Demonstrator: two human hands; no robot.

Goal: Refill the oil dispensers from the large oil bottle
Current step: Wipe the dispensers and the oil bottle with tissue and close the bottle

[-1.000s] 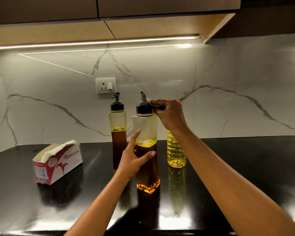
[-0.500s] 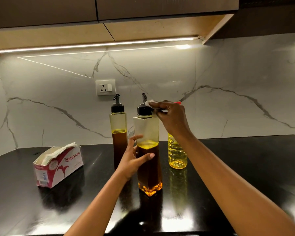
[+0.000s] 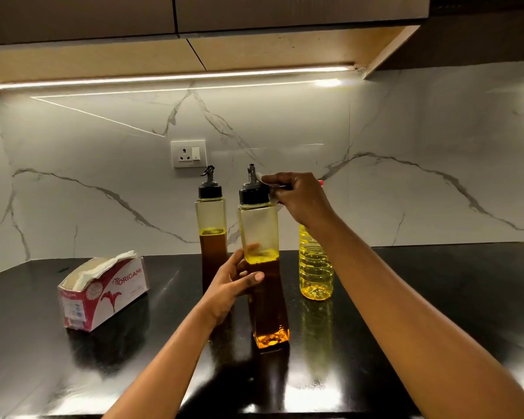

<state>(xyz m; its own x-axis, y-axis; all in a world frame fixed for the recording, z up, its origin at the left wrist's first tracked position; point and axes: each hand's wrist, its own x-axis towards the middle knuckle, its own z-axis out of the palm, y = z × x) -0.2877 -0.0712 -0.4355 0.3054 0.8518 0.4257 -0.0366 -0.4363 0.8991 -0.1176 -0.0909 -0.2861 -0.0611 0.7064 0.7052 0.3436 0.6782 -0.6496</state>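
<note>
Two tall square oil dispensers with black spout caps stand on the black counter. My left hand point(image 3: 230, 285) grips the nearer dispenser point(image 3: 265, 297) at mid-height; it is over half full of dark oil. My right hand point(image 3: 297, 196) pinches a small white tissue point(image 3: 262, 178) against that dispenser's black cap point(image 3: 253, 195) and spout. The second dispenser point(image 3: 211, 225) stands just behind to the left, untouched. The large ribbed oil bottle point(image 3: 315, 273) with yellow oil stands to the right, its red cap point(image 3: 320, 182) mostly hidden behind my right hand.
A red and white tissue box point(image 3: 103, 291) lies on the counter point(image 3: 436, 297) at the left, tissues sticking out. A wall socket point(image 3: 188, 153) sits on the marble backsplash above the dispensers. Cabinets hang overhead.
My right hand with the tissue has shifted slightly around the cap and spout of the nearer dispenser. My left hand keeps its hold on the body. The bottles have not moved.
</note>
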